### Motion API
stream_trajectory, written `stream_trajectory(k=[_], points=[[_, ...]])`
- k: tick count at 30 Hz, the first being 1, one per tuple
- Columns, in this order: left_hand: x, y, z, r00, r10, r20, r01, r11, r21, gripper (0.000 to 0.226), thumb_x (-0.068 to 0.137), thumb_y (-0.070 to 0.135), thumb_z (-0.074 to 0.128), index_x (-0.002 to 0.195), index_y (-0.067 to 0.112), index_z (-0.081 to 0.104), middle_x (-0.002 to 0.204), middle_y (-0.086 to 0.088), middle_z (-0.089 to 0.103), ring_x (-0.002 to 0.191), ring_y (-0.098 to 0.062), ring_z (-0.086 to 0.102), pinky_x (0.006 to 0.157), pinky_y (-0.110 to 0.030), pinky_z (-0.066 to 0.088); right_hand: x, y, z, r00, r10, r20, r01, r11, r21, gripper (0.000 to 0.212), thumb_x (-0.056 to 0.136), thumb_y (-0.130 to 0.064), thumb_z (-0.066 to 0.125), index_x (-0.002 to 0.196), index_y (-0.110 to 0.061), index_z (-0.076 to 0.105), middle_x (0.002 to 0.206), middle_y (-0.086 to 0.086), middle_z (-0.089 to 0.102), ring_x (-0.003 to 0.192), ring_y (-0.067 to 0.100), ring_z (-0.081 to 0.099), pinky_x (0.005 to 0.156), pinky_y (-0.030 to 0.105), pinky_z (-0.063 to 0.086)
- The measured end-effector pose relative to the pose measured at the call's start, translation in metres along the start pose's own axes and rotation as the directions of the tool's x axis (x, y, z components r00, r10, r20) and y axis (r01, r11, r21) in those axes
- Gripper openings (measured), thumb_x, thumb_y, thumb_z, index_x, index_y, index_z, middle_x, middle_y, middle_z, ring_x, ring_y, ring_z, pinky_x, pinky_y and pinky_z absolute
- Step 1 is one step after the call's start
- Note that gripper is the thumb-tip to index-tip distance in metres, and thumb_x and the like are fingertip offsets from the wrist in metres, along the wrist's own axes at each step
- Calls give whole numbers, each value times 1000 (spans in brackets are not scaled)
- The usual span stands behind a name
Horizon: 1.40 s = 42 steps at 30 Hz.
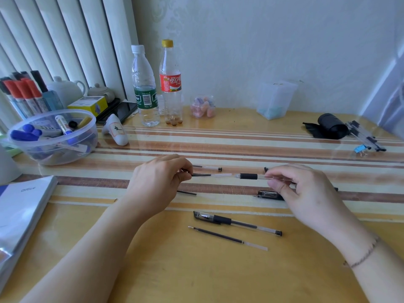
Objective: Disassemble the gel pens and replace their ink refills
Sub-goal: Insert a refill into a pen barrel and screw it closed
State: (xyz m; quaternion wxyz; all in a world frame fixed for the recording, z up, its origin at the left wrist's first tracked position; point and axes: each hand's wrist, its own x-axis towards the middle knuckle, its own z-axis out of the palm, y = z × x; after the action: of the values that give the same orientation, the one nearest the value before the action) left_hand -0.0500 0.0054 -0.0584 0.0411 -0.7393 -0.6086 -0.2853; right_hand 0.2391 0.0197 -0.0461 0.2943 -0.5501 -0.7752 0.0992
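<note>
Holding a refill pinched by its dark end, the left hand lines its pale end up with the mouth of a clear pen barrel, which the right hand grips by thumb and fingers behind the black grip sleeve. Both parts sit just above the striped mat, tip almost touching the opening; whether it has entered cannot be told. Risk one: slight misalignment would jam the thin tube against the barrel rim and bend it. Risk two: the pale end appears to lead, so the refill may be going in backwards. Risk three: a capped pen and a spare refill lie loose nearby; mixing spent and fresh refills is likely.
</note>
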Motion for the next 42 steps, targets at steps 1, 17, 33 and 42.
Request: stream_trajectory(k=[1,17,33,42], points=[[0,1,0,1000,4,2,-4,1000,0,10,88,23,63,86,33,62,84,18,63,71,-8,48,52,-22,35,0,-1,0,1000,2,4,-2,1000,0,16,88,-27,65,102,-30,72,94,-17,67,89,12,64,75,30,53],[0,-1,1,1000,-6,18,6,1000,-17,11,89,21,62,85,32,62,85,18,64,68,-8,49,55,-27,42,0,-2,-1,1000,14,-3,-14,1000,12,14,88,-28,65,99,-32,72,91,-18,67,80,1,63,74,35,55],[0,0,-1,999,31,42,-32,999,16,8,90,25,60,87,32,63,87,18,64,69,-6,46,51,-21,33,-2,-5,-1,999,-47,18,47,999,4,14,87,-23,67,98,-25,74,87,-10,71,58,-13,55,50,11,36],[-1,2,-5,996,85,-10,-84,993,86,10,88,22,64,85,31,64,83,15,66,72,-11,56,46,-18,29,-2,-4,-10,996,-69,51,72,995,-63,14,85,-32,65,96,-33,74,83,-22,68,75,1,60,62,27,50]])
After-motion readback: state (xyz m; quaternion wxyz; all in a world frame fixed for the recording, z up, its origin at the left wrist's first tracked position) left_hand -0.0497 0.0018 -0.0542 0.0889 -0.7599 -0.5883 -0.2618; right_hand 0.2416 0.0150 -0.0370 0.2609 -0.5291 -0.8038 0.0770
